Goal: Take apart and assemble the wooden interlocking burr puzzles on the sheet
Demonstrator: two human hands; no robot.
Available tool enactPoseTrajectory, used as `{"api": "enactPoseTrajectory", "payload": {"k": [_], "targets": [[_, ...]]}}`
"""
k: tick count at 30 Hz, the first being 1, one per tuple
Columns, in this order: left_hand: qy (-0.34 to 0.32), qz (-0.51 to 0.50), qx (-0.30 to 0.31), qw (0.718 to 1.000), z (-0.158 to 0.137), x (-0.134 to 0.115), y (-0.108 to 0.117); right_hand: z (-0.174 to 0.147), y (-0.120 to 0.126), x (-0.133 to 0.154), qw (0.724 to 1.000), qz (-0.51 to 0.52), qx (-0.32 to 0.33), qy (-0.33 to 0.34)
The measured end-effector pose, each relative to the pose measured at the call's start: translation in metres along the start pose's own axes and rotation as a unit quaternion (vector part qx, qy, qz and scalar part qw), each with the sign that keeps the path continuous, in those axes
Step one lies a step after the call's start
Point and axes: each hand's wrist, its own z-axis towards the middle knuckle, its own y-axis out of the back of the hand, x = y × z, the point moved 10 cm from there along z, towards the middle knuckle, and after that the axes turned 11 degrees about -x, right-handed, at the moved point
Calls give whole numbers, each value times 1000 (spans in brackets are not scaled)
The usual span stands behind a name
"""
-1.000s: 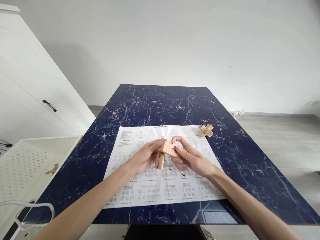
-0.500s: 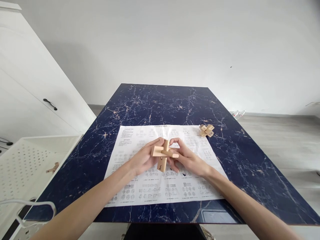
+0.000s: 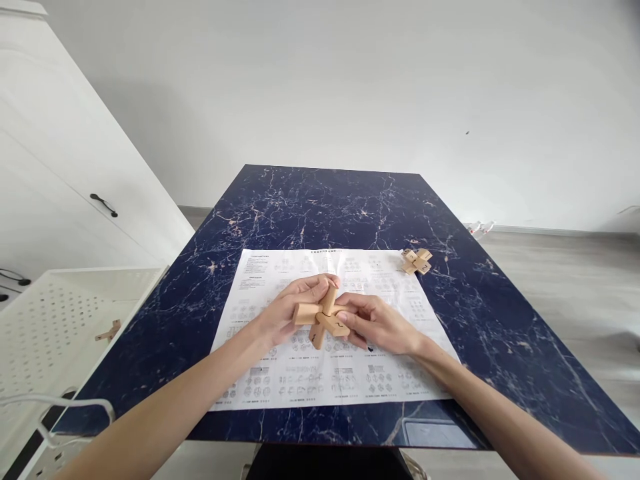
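Above a printed instruction sheet (image 3: 270, 393), a wooden burr puzzle (image 3: 323, 319) of interlocked bars is held between both hands. My left hand (image 3: 287, 308) grips it from the left and behind, thumb against the upright bar. My right hand (image 3: 375, 323) closes on its right side, thumb on a bar bearing a dark mark. Another bar with a dark numeral points down toward me. The fingers behind the puzzle are partly hidden. A second assembled wooden puzzle (image 3: 417, 261) rests at the sheet's far right corner.
The sheet lies on a dark blue marbled table (image 3: 320, 207). At left stands a white perforated bin (image 3: 45, 320) with a small wooden piece (image 3: 109, 331) inside and a white cable (image 3: 60, 401) at its front. A white cabinet (image 3: 75, 153) is behind it.
The puzzle has been turned, so a marked bar now faces me at the right. My right fingers, earlier curled behind it, now press its right side with the thumb on top.
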Motion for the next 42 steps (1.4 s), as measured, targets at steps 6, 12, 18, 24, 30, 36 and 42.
{"api": "enactPoseTrajectory", "payload": {"k": [6, 12, 18, 24, 30, 36, 42], "targets": [[6, -3, -38, 999, 4, -2, 7, -5, -10, 7, 995, 84, 50, -21], [-42, -165, -223, 960, 10, -19, 51, -3, -6, -4, 980, 177, 10, -93], [-67, -225, -281, 931, 11, -22, 73, 5, 42, -16, 952, 231, -177, -99], [-58, -204, -265, 941, 9, -20, 62, 5, 88, -15, 918, 254, -300, -44], [-55, -187, -258, 946, 9, -20, 58, 3, 118, -12, 906, 243, -346, -12], [-61, -165, -248, 953, 9, -21, 55, 4, 84, -13, 939, 161, -298, -58], [-69, -123, -236, 961, 8, -24, 49, 7, 42, 1, 961, -197, -194, 8]]}}
